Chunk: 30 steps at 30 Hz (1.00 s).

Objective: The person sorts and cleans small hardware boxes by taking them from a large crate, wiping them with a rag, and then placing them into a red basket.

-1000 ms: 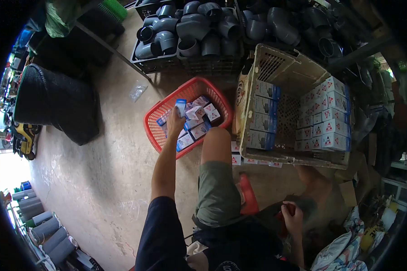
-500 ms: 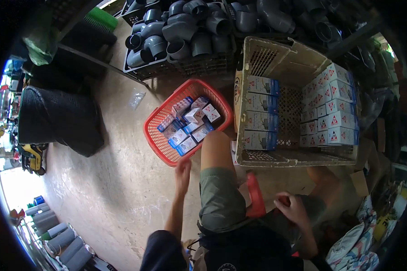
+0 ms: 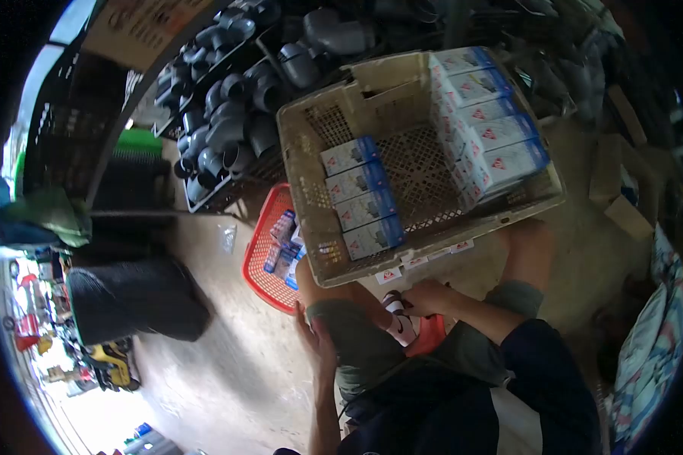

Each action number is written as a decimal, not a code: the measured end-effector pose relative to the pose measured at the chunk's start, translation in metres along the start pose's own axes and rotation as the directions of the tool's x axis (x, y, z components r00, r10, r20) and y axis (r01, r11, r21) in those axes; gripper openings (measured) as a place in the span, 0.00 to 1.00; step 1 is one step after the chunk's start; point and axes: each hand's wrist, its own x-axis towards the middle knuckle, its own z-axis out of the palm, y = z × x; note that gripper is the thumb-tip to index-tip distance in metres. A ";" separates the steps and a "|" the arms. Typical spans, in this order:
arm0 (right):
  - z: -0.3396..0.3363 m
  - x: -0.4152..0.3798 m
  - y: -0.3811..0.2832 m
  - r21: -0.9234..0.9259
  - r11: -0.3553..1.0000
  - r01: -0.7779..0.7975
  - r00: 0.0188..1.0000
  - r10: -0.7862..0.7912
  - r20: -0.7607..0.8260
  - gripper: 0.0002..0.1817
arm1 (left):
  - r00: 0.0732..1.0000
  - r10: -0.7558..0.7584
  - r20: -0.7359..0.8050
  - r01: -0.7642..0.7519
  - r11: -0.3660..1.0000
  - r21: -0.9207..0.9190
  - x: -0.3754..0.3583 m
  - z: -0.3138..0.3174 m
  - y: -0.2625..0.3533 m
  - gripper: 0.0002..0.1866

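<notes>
My left hand [image 3: 316, 339] is beside my left knee, fingers stretched and nothing seen in it. My right hand [image 3: 426, 296] reaches down between my legs, close to my sandalled foot [image 3: 395, 307]; its fingertips are hard to make out. Just beyond it, several small white boxes [image 3: 414, 263] lie under the front edge of a large beige crate [image 3: 372, 277]. Inside the crate, a row of blue-and-white boxes [image 3: 362, 189] runs along the left and a taller stack of boxes [image 3: 493, 129] fills the right. A red basket [image 3: 255, 277] with similar boxes is partly hidden behind the crate and my knee.
Black crates of grey pipe fittings [image 3: 228, 125] stand behind. A dark mesh roll [image 3: 136, 299] is on the floor at left, near a small plastic bag [image 3: 227, 238]. Part of a red stool [image 3: 429, 335] shows between my legs. A patterned sack [image 3: 649, 349] lies at right.
The view has turned and shifted right, so the crate appears nearer the middle. My right hand has moved forward and down toward my foot; my left hand is now against my left knee.
</notes>
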 end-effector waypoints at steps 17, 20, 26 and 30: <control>0.011 0.030 0.012 0.015 0.999 0.034 0.993 -0.032 -0.116 0.14 | 0.678 -0.226 0.699 -0.460 0.613 0.643 0.347 0.266 0.131 0.57; -0.010 0.017 0.011 0.004 0.999 0.045 0.992 -0.044 -0.118 0.14 | 0.684 -0.190 0.705 -0.440 0.662 0.606 0.356 0.262 0.121 0.53; -0.013 0.015 0.019 -0.071 0.997 0.003 0.973 -0.020 -0.230 0.10 | 0.748 0.036 0.663 -0.451 0.760 0.468 0.335 0.242 0.158 0.38; -0.014 0.024 0.024 -0.105 0.995 -0.003 0.984 -0.016 -0.179 0.12 | 0.818 0.301 0.490 -0.485 0.820 0.306 0.301 0.179 0.212 0.34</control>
